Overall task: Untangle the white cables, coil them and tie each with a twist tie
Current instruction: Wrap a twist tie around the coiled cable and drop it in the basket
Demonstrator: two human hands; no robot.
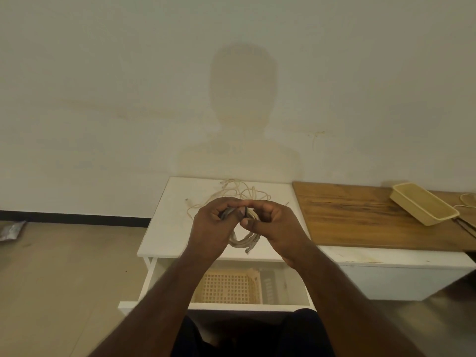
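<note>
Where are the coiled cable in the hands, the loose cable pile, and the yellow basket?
coiled cable (243, 242): head view, lower loop.
loose cable pile (242, 191): head view, middle strands.
yellow basket (422, 211): head view, near wall.

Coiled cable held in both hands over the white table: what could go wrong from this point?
1. The coiled cable is gripped only at its top by the left hand and right hand; its lower loops and plug hang free and could spring open before being tied.
2. The open drawer lies right below, so a dropped coil may fall in.
3. The loose cable behind is still tangled.
</note>
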